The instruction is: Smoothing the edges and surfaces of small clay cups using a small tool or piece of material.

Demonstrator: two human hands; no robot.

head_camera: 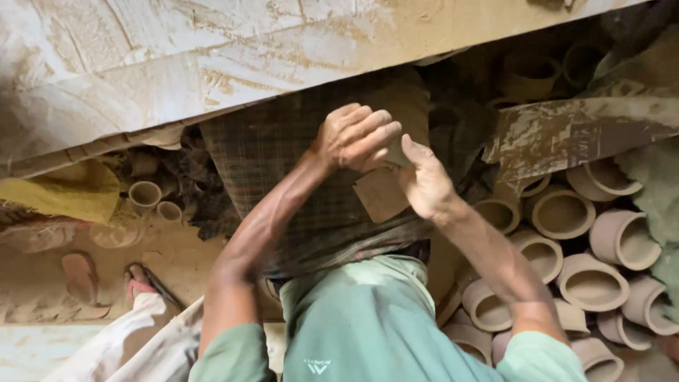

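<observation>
both hands up over the checked cloth lap (283, 170) now. the left hand (357, 138) is curled, fingers folded down close over the top edge of a small flat slab of clay (380, 192), and the right hand (424, 185) comes in from the other side, thumb raised, palm against the slab's right edge. so the slab sits pinched between the two hands, above the lap, its lower corner hanging free. one slab, that's all i count.

it looks thin, damp and soft, light enough for fingertips, and i'd judge it bends or tears if squeezed hard, so a hold along the edges with a flat palm behind suits it.

right of the lap, a crowd of unfired clay cups (590, 283), roughly a dozen showing, more hidden under the arm and the green cloth (658, 184). left of the lap, two more small cups (145, 194) and a pair of sandals (81, 276). above the lap runs a clay-smeared board (212, 56).
</observation>
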